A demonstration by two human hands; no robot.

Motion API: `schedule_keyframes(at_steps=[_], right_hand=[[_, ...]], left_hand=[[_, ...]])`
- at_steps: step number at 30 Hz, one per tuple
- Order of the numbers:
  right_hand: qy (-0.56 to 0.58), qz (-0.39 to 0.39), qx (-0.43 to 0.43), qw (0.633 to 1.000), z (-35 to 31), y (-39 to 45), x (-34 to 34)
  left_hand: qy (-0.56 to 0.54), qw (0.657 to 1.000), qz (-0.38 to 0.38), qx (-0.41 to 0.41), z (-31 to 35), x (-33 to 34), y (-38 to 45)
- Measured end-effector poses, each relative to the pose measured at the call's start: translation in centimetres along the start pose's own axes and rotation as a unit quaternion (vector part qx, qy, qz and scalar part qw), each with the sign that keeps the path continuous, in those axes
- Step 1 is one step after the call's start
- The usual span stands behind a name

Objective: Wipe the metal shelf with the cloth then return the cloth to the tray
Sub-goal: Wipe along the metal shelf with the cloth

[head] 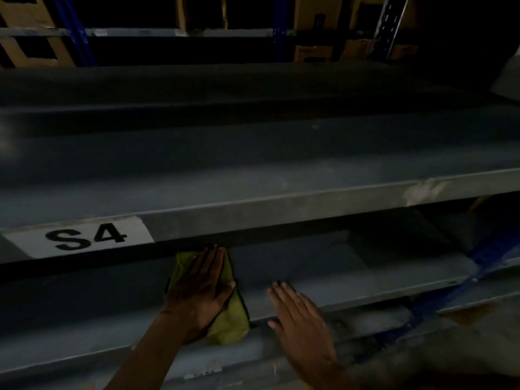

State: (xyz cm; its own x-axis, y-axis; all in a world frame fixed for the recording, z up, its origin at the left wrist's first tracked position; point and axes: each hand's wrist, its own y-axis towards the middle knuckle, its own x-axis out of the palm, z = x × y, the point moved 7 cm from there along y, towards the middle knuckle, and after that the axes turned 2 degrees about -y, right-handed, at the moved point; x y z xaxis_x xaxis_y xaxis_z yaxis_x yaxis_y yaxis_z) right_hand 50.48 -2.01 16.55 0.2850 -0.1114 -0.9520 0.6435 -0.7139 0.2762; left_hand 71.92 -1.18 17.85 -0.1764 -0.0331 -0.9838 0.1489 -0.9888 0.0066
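Observation:
A yellow-green cloth [229,323] lies on the lower grey metal shelf [351,288], under the upper shelf's front beam. My left hand [198,291] presses flat on the cloth, fingers spread and pointing into the shelf, so most of the cloth is covered. To its right, my right hand [298,316] rests flat on the shelf's front edge with fingers apart and nothing in it. No tray is in view.
The upper shelf [253,170] carries a white "S4" label [81,237] on its front beam. Blue rack posts [478,266] stand at the right and far back. Cardboard boxes [312,52] sit on distant racks. The scene is dim.

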Motion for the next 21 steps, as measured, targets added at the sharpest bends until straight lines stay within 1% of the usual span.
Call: schedule_keyframes(at_steps=[2,4,7,10,12,15,16,18,21], right_hand=[[-0.008,-0.023,0.012,1.0,0.7,-0.1,0.1],[-0.014,-0.028,0.011,0.999,0.7,0.1,0.1],[-0.005,-0.022,0.011,1.0,0.6,0.1,0.1],[-0.001,-0.015,0.009,1.0,0.8,0.1,0.3],[-0.002,-0.011,0.006,1.0,0.7,0.1,0.3],[-0.001,-0.001,0.004,1.0,0.7,0.2,-0.1],[0.0,0.005,-0.001,1.0,0.7,0.2,-0.1],[0.004,0.006,-0.002,1.0,0.8,0.0,0.1],[-0.006,0.017,-0.013,1.0,1.0,0.0,0.1]], left_hand=[[0.007,1.0,0.0,0.004,0.8,0.1,0.3],[0.006,1.0,0.0,0.003,1.1,0.0,0.2],[-0.004,1.0,0.016,0.022,1.7,-0.2,-1.0],[-0.002,0.999,0.026,0.023,2.2,-0.4,-2.7],[0.009,1.0,0.013,0.027,2.6,-0.8,-3.9],[0.01,0.999,0.025,0.043,2.4,-1.3,-4.7],[-0.004,0.999,0.019,0.036,2.1,-1.4,-4.6],[-0.018,0.999,0.036,0.019,1.5,-1.3,-3.7],[-0.009,1.0,0.02,0.005,1.2,-0.4,-1.9]])
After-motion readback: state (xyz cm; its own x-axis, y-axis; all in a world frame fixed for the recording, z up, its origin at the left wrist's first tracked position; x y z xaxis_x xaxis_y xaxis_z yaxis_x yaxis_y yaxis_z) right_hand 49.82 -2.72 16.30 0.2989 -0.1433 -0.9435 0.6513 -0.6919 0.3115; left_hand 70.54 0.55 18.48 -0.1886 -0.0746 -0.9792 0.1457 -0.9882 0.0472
